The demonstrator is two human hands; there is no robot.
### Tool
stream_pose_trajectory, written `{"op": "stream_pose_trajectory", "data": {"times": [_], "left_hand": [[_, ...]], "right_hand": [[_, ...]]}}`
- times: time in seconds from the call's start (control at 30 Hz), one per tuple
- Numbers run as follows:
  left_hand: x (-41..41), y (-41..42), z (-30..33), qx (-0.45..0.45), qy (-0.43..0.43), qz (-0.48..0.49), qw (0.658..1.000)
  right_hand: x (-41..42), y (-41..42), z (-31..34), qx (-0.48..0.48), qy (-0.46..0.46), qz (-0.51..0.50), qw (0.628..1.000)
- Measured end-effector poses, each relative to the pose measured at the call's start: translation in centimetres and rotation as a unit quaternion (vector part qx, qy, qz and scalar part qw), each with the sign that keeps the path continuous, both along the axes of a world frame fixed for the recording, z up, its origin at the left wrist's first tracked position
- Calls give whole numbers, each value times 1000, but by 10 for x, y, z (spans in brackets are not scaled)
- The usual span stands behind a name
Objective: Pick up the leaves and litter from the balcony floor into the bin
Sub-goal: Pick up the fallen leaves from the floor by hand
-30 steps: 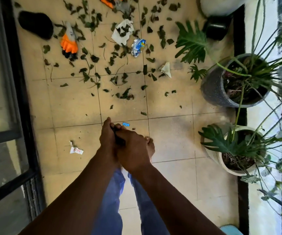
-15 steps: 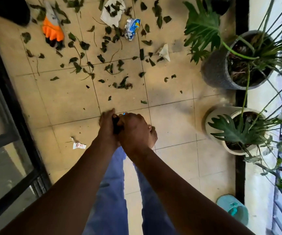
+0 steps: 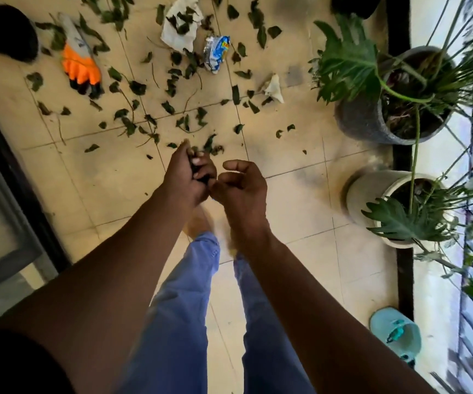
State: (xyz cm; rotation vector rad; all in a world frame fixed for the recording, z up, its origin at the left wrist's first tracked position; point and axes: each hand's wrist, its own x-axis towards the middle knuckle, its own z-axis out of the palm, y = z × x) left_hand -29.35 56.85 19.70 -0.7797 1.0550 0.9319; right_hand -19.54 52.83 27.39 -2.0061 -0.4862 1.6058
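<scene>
Left hand [image 3: 185,177] is curled tight around something small and dark, can't really tell what it is from up here. Your right hand [image 3: 242,184] sits just beside it, fingers loosely bent with nothing in them as far as I can see.

The leaves [image 3: 173,89] are scattered over the balcony floor [image 3: 292,211] ahead of you, thickest toward the top of the view, with litter mixed in: a white paper scrap [image 3: 180,28] with leaves lying on it, a blue and silver wrapper [image 3: 215,52] and a smaller crumpled tissue [image 3: 272,88]. No bin in sight, so I can't say which way you'd carry anything.

What could go sideways, I reckon: with the left hand already full you're down to one hand, and the small thin leaves lie flat on the tile, so pinching them up one by one means dropped bits. The orange glove [image 3: 80,68] lies right in the mess and could get scooped up with the rubbish.

Other stuff around: a grey plant pot [image 3: 363,120] and a white plant pot [image 3: 360,194] stand along the right edge, fronds hanging out over the floor, easy to brush when you bend. A teal sandal [image 3: 394,334] sits by your right side, and a dark shape [image 3: 5,32] lies top left.
</scene>
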Motion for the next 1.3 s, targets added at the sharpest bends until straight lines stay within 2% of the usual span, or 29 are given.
{"op": "stream_pose_trajectory", "data": {"times": [0.07, 0.17, 0.23, 0.33, 0.37, 0.5, 0.6, 0.77, 0.9, 1.03, 1.2, 1.3], "left_hand": [[2, 4, 2, 1, 3, 9, 1000], [9, -2, 1, 4, -13, 7, 1000], [12, -9, -1, -5, -24, 0, 1000], [16, -14, -12, -2, -30, -7, 1000], [19, -15, -16, 2, -27, -19, 999], [27, -17, -49, 24, 5, -108, 994], [29, -12, -95, 38, 28, -176, 983], [40, -15, -180, 19, 49, -192, 980], [58, -26, -227, 6, 44, -186, 982], [75, -36, -248, -12, 55, -179, 982], [96, -37, -248, -60, 94, -235, 965], [101, -24, -246, -66, 117, -251, 959]], "right_hand": [[4, -4, -4, -11, 16, -16, 1000], [16, -21, -20, -30, -25, 17, 999], [38, -30, -53, -28, -107, 79, 991], [92, -37, -127, -20, -280, 243, 929], [109, -35, -142, -23, -302, 268, 915], [163, -4, -173, -87, -306, 263, 911], [211, 17, -230, -97, -361, 258, 891], [276, 54, -323, -79, -441, 246, 859], [304, 71, -380, -41, -458, 305, 834], [316, 83, -403, -25, -453, 380, 806], [330, 104, -400, 26, -405, 400, 822], [318, 125, -395, 132, -400, 392, 818]]}}
